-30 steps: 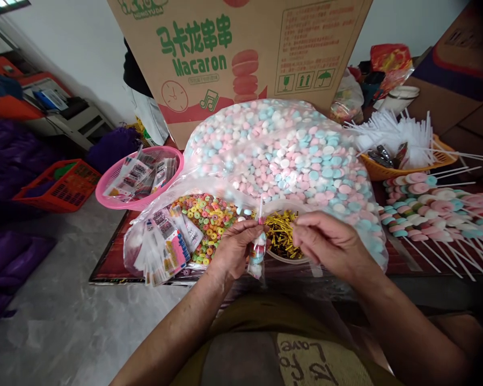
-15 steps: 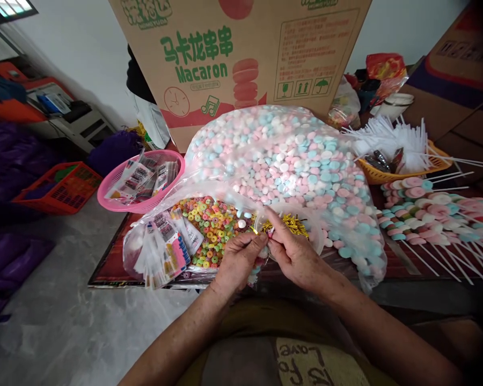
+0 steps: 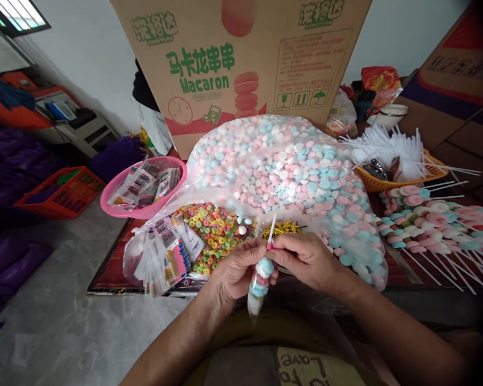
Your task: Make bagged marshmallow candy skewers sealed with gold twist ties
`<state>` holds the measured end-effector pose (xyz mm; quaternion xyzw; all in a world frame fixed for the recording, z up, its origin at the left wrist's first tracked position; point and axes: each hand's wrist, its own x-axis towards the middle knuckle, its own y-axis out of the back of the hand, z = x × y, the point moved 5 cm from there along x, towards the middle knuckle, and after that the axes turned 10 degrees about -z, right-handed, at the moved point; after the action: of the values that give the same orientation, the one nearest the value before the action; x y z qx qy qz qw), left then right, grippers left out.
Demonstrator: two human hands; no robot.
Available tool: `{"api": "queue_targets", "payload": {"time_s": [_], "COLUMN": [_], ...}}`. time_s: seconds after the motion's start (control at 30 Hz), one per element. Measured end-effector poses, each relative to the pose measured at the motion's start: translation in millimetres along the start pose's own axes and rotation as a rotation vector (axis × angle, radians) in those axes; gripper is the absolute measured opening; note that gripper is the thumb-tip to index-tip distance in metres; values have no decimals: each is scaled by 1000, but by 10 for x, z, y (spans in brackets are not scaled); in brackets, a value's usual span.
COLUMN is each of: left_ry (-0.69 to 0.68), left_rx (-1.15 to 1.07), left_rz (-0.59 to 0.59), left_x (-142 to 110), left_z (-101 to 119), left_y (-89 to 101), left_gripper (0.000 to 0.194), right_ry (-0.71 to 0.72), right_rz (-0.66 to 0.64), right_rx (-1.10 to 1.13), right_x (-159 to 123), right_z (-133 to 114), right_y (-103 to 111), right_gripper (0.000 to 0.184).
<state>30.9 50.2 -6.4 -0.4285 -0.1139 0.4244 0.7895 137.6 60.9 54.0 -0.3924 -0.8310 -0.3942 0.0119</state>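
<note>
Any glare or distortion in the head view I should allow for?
Head view: white glare on the clear plastic over the pastel candies; window blown out; dark, blurry right edge; forearms stretched by wide-angle distortion; small print on the carton unreadable.

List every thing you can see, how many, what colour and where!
Macaron box: one, brown, back
Bag of round sweets: one, pink-blue-white, middle
Ring sweets: many, multicoloured, front left
Wrappers: many, clear-printed, front left
Basket: one, pink, left
Crate: one, orange, far left
Bundles: several, purple, far left
Ties: many, gold, behind hands
Sticks: many, white, right
Stick basket: one, yellow, right
Candy skewers: many, multicoloured, right
Wrapped skewer: one, multicoloured, in hands
Left hand: one, bare, centre
Right hand: one, bare, centre
</note>
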Motion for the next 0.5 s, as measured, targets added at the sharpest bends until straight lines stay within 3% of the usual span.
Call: {"api": "queue_targets", "payload": {"time_s": [0.1, 0.2, 0.3, 0.4, 0.5], "left_ry": [-226, -418, -572, -456, -440], "left_rx": [16, 169, 333, 262, 193], "left_rz": [187, 301, 464, 403, 272], "left_x": [-13, -87, -262, -431, -712], "left_z": [161, 317, 470, 589, 817], "left_y": [36, 32, 47, 80, 129], "left_gripper": [33, 35, 51, 55, 68], "right_ry": [-43, 39, 91, 150, 179], "right_rz": [230, 234, 271, 233, -9], "right_rx": [-234, -448, -698, -803, -545], "right_x": [28, 111, 205, 288, 358], "right_z": [-20, -109, -225, -339, -352], "right_y": [-19, -39, 6, -123, -428], "right_gripper": [25, 23, 25, 21, 16]}}
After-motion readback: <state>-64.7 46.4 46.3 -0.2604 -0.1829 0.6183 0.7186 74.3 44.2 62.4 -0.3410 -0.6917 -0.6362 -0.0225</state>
